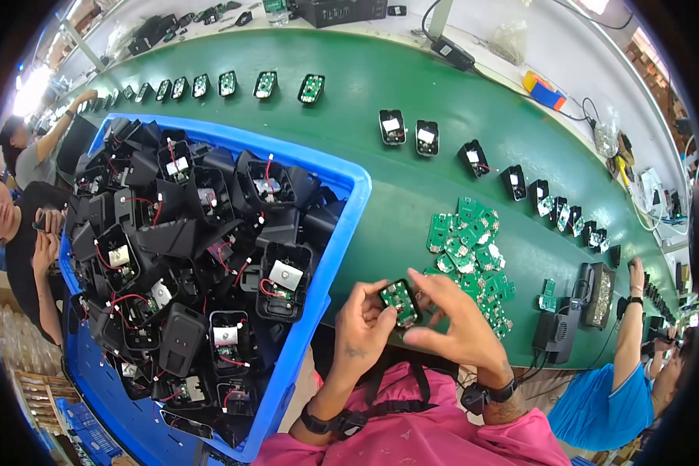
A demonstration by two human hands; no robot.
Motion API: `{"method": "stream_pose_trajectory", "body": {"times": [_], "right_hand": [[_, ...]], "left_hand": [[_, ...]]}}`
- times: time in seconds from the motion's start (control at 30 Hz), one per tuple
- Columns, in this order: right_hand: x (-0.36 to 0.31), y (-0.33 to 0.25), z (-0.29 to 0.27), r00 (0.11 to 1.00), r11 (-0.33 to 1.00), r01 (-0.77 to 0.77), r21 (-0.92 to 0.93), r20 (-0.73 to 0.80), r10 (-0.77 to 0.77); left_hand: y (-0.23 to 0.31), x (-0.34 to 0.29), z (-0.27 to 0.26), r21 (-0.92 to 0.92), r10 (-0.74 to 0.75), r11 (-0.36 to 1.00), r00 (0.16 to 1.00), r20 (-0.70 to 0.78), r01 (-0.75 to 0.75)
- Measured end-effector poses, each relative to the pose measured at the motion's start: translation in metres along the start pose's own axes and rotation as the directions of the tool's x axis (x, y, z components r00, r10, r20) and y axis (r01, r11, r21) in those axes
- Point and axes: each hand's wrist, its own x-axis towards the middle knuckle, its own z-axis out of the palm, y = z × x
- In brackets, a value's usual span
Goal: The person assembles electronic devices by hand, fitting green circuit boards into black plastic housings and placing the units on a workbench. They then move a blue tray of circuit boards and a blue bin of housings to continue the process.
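Observation:
In my left hand (359, 330) is a small black plastic housing with a green circuit board (398, 301) seated in its opening. The left thumb presses on the board's near edge while the fingers wrap the side. Beside the housing's right edge is my right hand (464, 325), its thumb and fingers apart and curved; whether a fingertip touches the rim I cannot tell. A pile of loose green circuit boards (474, 252) lies on the green bench just beyond my hands. To my left, a blue crate (348, 210) holds many black housings (286, 276) with red wires and silvery blocks inside.
Rows of housings (312, 88) run along the far side of the green bench (287, 128). A black powered box (559, 332) and a tray of small parts (600, 295) stand right. Co-workers sit at left and a blue-shirted person (610, 404) at right.

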Motion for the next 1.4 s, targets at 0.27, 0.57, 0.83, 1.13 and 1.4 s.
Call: {"method": "stream_pose_trajectory", "body": {"times": [0.27, 0.57, 0.83, 1.13, 1.4], "right_hand": [[0.022, -0.008, -0.012, 0.957, 0.86, 0.284, -0.424, 0.182, -0.227], [0.178, -0.014, -0.063, 0.919, 0.658, 0.233, -0.716, -0.059, -0.389], [0.321, 0.004, -0.044, 0.957, 0.552, -0.101, -0.828, -0.233, -0.174], [0.339, 0.011, -0.048, 0.969, 0.577, -0.158, -0.802, -0.238, -0.066], [0.279, 0.008, -0.082, 0.996, 0.541, 0.069, -0.838, 0.028, -0.084]], "left_hand": [[-0.005, 0.008, 0.005, 0.28, 0.203, 0.941, 0.979, -0.013, -0.191], [-0.028, 0.022, 0.004, 0.816, 0.617, 0.411, 0.783, 0.079, -0.406], [-0.027, 0.021, 0.005, 0.818, 0.625, 0.424, 0.779, 0.048, -0.39], [-0.024, 0.02, 0.005, 0.808, 0.613, 0.432, 0.787, 0.064, -0.402], [-0.025, 0.016, 0.0, 0.819, 0.595, 0.422, 0.8, 0.074, -0.39]]}}
